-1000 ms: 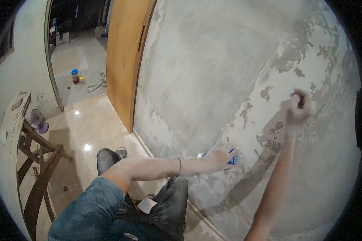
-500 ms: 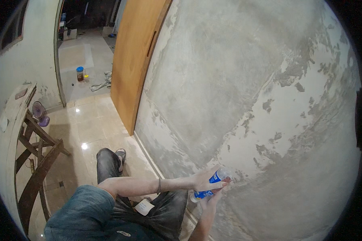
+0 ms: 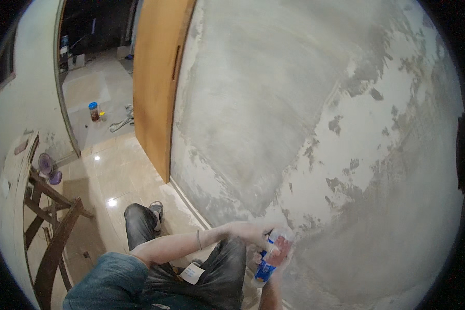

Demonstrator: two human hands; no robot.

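Plastic bottle (image 3: 270, 258), clear body with a blue label band low down and reddish contents near the top, held tilted in front of the lower part of the wall (image 3: 315, 129), just above the person's lap. Left hand (image 3: 253, 233) closed over the bottle's upper end, forearm reaching in across the knees; a thin bracelet (image 3: 198, 239) sits on that wrist. Right hand (image 3: 278, 261) wrapped around the bottle's middle from below, forearm rising from the lower edge. Both hands touch the bottle; whether a cap is on cannot be told, the spot is blurred.

Person is seated on the floor (image 3: 113, 170), dark trousers, one leg stretched out with a shoe (image 3: 156, 212) near the skirting. A small white tag or card (image 3: 192, 273) lies on the lap.

Wall: grey patchy plaster with white flaked areas to the right. Wooden door (image 3: 157, 88) stands left of the wall. Beyond it, glossy tiled floor with a small jar with blue lid (image 3: 93, 110) and a cable. Far left: wooden trestle (image 3: 51, 227) and a small fan (image 3: 49, 168).
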